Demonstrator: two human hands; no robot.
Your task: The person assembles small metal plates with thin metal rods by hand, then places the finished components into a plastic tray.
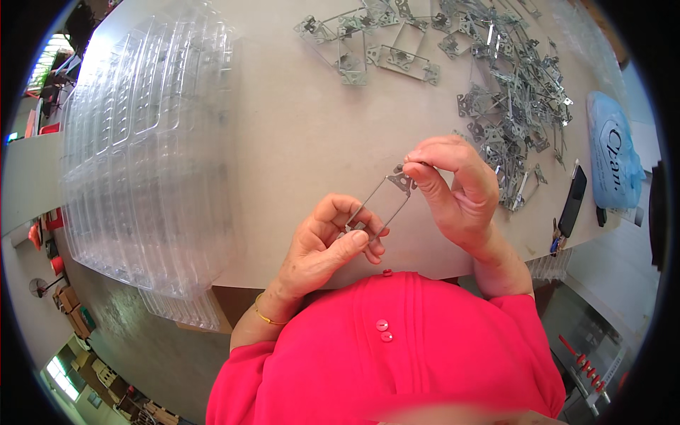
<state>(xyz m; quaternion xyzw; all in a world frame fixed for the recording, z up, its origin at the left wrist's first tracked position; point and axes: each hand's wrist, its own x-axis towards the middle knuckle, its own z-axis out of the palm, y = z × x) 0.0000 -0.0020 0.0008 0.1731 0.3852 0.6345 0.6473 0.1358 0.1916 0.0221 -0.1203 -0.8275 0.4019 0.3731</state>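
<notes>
Between my hands is a metal bracket frame (401,182), two thin parallel rods joined by small plates at the ends. My left hand (331,244) is closed on its lower end, thumb on top, so that end is partly hidden. The thumb and fingertips of my right hand (457,184) pinch the plate at the upper end. The frame is tilted, rising toward the right, above the near part of the table (297,142). Behind my right hand lies a heap of similar metal frames (517,85), tangled together.
Stacked clear plastic trays (149,156) cover the left side of the table. Several loose frames (407,60) lie at the far middle. Along the right edge are a black phone-like object (572,202) and a light blue plastic bag (613,152).
</notes>
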